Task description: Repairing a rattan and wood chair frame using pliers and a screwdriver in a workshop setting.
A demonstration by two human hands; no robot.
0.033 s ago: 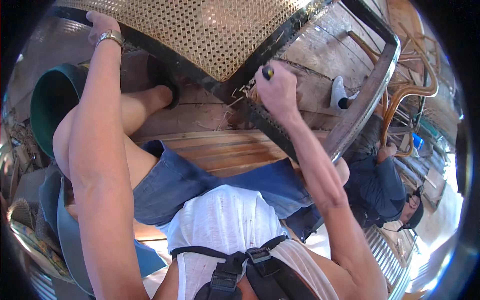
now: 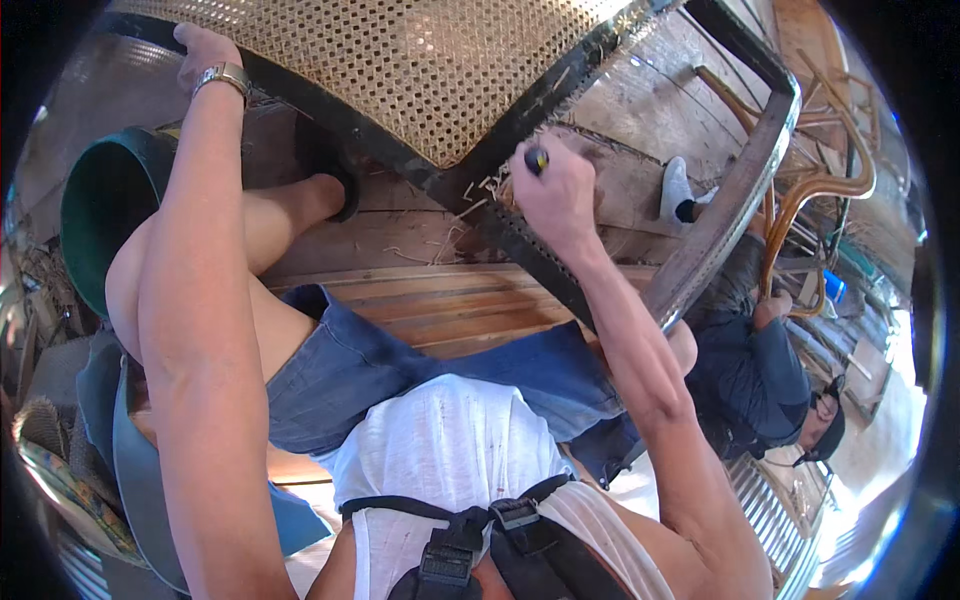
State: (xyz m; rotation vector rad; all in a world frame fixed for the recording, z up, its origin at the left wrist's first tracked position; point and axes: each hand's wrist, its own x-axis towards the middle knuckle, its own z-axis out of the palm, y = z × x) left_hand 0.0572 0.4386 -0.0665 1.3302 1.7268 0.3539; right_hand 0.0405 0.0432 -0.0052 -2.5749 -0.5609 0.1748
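A dark wooden chair frame (image 2: pixel 395 150) with a woven cane panel (image 2: pixel 420 75) tilts across the top of the view. My left hand (image 2: pixel 208 55), wearing a metal-banded watch, grips the frame's edge at the upper left. My right hand (image 2: pixel 558 195) is closed in a fist round a tool with a black and yellow handle (image 2: pixel 537 160); only the handle's end shows, and its working end is hidden. The fist is beside the frame's corner, where pale cane scraps (image 2: pixel 480 190) lie. A row of small holes runs along the dark rail (image 2: pixel 535 255) just below it.
The chair's curved arm (image 2: pixel 725 215) rises right of my forearm. A green bucket (image 2: pixel 112 225) stands by my left knee. Wooden slats (image 2: pixel 420 310) lie beneath the frame. At right, another person (image 2: pixel 750 370) sits near a bent-wood chair frame (image 2: pixel 815 190).
My right hand with the tool sits very slightly lower. The left hand keeps its grip on the chair frame.
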